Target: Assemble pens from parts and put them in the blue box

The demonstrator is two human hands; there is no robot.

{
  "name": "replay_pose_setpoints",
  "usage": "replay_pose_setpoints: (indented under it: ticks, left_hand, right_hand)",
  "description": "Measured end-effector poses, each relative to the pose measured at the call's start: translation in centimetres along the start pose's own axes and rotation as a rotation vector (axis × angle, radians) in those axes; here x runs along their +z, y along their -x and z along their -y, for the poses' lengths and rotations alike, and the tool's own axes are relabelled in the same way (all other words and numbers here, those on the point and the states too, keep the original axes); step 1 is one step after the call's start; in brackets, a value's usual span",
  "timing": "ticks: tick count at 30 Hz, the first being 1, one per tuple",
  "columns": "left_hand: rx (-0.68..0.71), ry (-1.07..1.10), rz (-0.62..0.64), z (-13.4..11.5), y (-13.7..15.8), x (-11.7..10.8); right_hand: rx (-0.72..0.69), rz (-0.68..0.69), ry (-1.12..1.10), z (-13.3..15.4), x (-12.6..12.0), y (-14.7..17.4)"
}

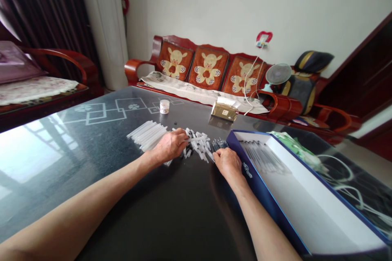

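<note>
My left hand (173,144) is closed over the dark table, its fingertips at the left edge of a loose pile of white pen caps (200,144). A white stick-like piece shows at those fingertips, but I cannot tell whether it is gripped. Beneath and left of this hand lies a row of translucent white pen barrels (147,133). My right hand (228,163) is also closed, its fingertips down by the pile's right end; what they pinch is hidden. Just beyond it is a bunch of thin dark-tipped pieces (219,143), which look like pen refills.
A long blue box (269,195) with a white inside stands at the right, holding a row of clear pens (261,157). Farther back are a small white jar (164,107) and a gold tissue box (224,111). A green bag (298,149) and white cords (352,191) lie beyond the blue box.
</note>
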State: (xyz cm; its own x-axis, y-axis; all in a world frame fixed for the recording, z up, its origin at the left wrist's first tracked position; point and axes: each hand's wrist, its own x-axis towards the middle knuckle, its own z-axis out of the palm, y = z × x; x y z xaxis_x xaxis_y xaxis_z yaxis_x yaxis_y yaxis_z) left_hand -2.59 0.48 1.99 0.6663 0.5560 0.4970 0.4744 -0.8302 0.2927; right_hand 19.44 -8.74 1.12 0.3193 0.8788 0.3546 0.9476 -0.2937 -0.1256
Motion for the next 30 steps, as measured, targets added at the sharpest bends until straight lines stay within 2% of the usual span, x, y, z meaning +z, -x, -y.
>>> replay_pose_setpoints:
  ticks: [3, 6, 11, 14, 16, 19, 25, 27, 30]
  left_hand:
    - [0.090, 0.072, 0.075, -1.2, 0.4, 1.0]
    - [0.128, 0.076, 0.143, -2.3, 0.7, 1.4]
    - [0.069, 0.024, 0.116, -2.4, 1.1, 1.6]
    - [-0.041, 0.000, 0.063, -2.0, 1.0, 1.6]
    - [-0.097, 0.003, 0.043, -1.8, 1.0, 1.6]
    - [-0.115, 0.034, 0.045, -1.7, 0.9, 1.7]
    - [-0.079, 0.145, 0.043, -1.9, 0.8, 1.6]
    - [-0.100, 0.165, 0.038, -2.1, 0.7, 1.5]
    - [-0.152, 0.178, 0.055, -2.2, 0.6, 1.2]
  right_hand:
    - [0.054, 0.070, -0.041, 0.0, -0.3, -0.5]
    - [0.052, 0.066, -0.064, 0.0, -0.1, -0.8]
    - [0.070, 0.039, -0.027, 0.1, 0.3, -0.7]
    - [0.054, -0.087, -0.044, 0.0, -0.2, -0.7]
    - [0.048, -0.197, -0.132, 0.0, -0.6, -0.9]
    - [0.064, -0.229, -0.467, 0.3, -1.0, -1.1]
    - [0.231, 0.055, -1.435, 2.2, -1.1, -0.9]
    - [0.264, 0.095, -1.642, 2.7, -1.4, -0.7]
    - [0.312, 0.023, -1.768, 2.8, -1.9, -0.6]
